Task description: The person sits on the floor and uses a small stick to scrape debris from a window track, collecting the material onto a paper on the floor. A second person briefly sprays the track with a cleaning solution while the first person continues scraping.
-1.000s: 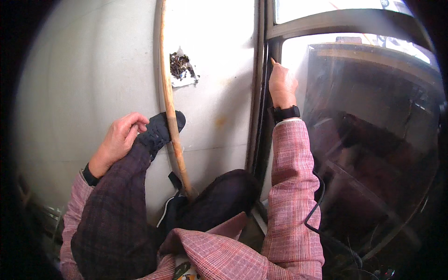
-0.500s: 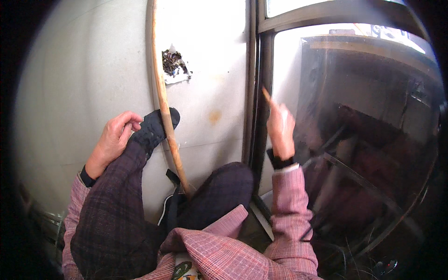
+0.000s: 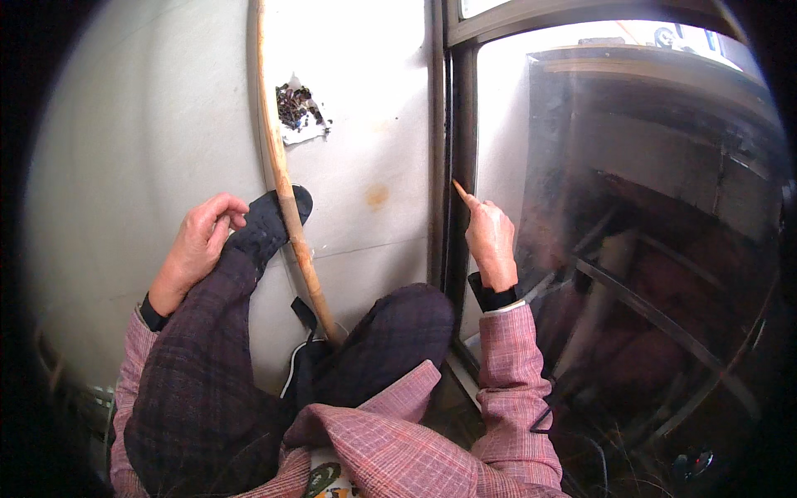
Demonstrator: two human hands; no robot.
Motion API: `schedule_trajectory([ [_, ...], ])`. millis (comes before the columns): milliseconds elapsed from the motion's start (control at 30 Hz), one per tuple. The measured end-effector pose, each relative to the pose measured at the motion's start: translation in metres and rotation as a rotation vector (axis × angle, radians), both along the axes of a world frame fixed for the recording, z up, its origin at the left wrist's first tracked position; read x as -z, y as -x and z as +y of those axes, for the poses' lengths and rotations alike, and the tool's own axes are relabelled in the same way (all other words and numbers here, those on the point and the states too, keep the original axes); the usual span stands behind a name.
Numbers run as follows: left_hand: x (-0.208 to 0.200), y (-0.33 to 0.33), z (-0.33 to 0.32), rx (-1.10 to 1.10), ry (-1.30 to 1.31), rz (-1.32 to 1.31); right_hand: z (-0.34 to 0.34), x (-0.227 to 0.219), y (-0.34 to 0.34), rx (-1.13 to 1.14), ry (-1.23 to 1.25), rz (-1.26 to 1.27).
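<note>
My right hand (image 3: pixel 491 243) is closed around a short, thin wooden stick (image 3: pixel 461 192). The stick's tip points up and left, at the groove of the dark metal frame (image 3: pixel 455 149) beside the glass panel. Over my left shin hovers or rests my left hand (image 3: pixel 203 239), its fingers loosely curled together and nothing visible in them. It is nearest to my dark shoe (image 3: pixel 270 217). A long wooden pole (image 3: pixel 286 195) runs across that shoe and down between my legs.
Beyond the shoe, a scrap of white paper (image 3: pixel 315 131) with a heap of dark debris lies on the pale tiled floor (image 3: pixel 365 266). To the right stands a glass panel (image 3: pixel 548 183), with dark metal bars (image 3: pixel 656 311) visible behind it. A brownish stain marks one tile.
My right hand has moved slightly down and left, and the stick's tip is now lower along the frame. The whole view has shifted a little; my left hand keeps its pose.
</note>
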State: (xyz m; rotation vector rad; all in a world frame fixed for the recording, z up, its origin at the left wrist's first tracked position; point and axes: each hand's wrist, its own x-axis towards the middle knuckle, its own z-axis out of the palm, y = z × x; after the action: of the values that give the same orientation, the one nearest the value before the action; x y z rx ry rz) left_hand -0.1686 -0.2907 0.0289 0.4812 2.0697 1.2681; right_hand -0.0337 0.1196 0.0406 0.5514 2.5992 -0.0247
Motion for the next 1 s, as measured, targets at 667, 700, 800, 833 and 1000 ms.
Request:
schedule_trajectory([
  [667, -0.001, -0.001, -0.009, -0.020, 0.000, 0.025, -0.035, 0.022, 0.008, -0.058, -0.102, 0.020],
  [700, -0.003, 0.001, -0.009, -0.013, 0.005, 0.030, -0.036, 0.020, 0.002, -0.058, -0.129, -0.008],
  [800, -0.005, 0.002, -0.009, -0.007, 0.012, 0.030, -0.029, 0.005, 0.017, -0.047, -0.134, -0.057],
  [833, -0.004, 0.002, -0.007, -0.016, 0.009, 0.024, -0.026, 0.003, 0.033, -0.047, -0.137, -0.044],
  [1000, 0.001, 0.001, -0.001, 0.013, 0.012, 0.013, 0.003, 0.026, 0.070, -0.120, -0.046, 0.287],
])
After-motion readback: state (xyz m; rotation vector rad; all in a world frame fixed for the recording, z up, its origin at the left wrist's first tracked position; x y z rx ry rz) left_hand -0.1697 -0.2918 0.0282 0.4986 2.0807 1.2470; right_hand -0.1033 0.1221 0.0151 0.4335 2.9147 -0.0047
